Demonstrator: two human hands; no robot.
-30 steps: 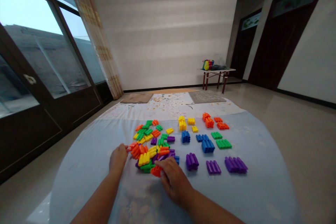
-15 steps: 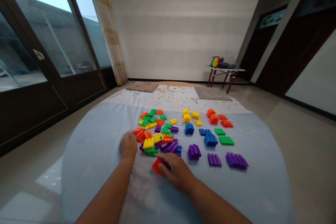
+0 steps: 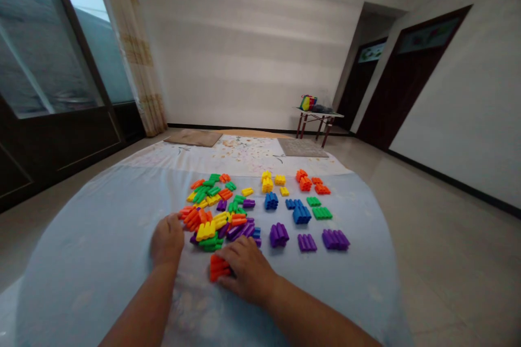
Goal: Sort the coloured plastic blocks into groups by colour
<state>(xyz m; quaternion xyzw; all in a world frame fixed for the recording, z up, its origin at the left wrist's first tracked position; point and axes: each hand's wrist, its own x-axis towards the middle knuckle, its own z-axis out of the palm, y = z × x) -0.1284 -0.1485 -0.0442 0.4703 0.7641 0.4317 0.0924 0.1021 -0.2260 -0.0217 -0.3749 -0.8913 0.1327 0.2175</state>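
Orange plastic pegs (image 3: 218, 268) lie at lower centre of the frame on the pale blue bedsheet (image 3: 69, 249), touching the fingers of your right hand (image 3: 246, 271). Confirm the grip by feel: the hand is curved over the pegs, but the view does not show whether it has closed on them. Your left hand (image 3: 166, 239) rests just beside the lower left edge of the mixed peg heap (image 3: 214, 199); its fingers are curled, and you cannot tell from this view whether it holds anything. To the right of the heap stand separate groups, including the purple pegs (image 3: 279, 235) and the orange peg group (image 3: 305, 182). The step in hand appears to be sorting by colour, with much of the heap remaining. The next move appears to call for a firm grip, then transfer to the orange peg group.
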